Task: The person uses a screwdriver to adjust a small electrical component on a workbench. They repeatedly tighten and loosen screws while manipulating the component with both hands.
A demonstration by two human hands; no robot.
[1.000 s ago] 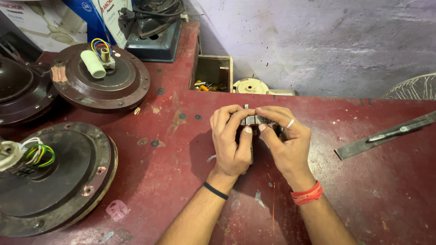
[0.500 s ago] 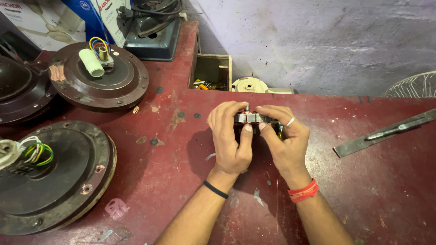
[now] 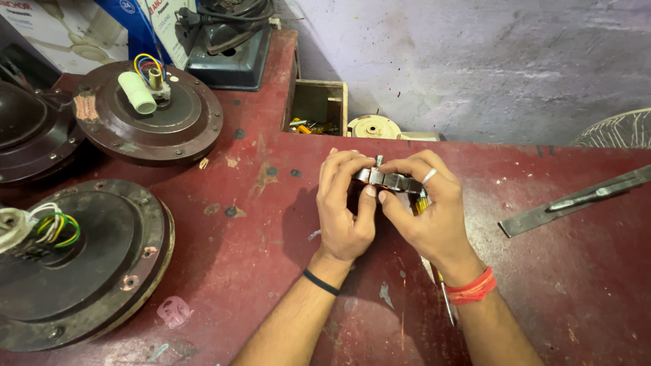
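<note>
While both hands clamp metal part; blue-white carton far left.

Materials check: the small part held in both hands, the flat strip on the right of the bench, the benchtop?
Small grey part held by left hand and right hand: likely bare metal, dull silvery sheen.
Long flat grey strip: looks like metal, thin with a matte glint.
Red benchtop: painted, chipped and stained; the base material cannot be told.

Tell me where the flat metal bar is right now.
In the head view the flat metal bar lies on the red table at the far right, apart from the right hand, below the grey wall.
</note>
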